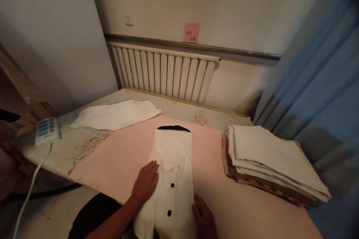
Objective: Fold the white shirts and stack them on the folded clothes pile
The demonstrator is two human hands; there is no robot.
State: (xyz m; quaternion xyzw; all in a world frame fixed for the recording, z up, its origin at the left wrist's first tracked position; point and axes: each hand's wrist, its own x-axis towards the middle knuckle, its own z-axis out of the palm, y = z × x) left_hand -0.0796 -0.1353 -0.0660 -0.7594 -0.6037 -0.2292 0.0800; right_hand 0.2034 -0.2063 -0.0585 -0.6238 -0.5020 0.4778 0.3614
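A white garment with black buttons and a dark collar edge lies folded lengthwise on the pink sheet in front of me. My left hand rests flat on its left side, fingers stretched toward the collar. My right hand lies at the garment's lower right edge, fingers extended against the cloth.
A stack of folded pale cloths sits to the right. A loose white cloth lies at the back left. A white power strip with cord sits at the left edge. A radiator lines the wall; blue curtain hangs at right.
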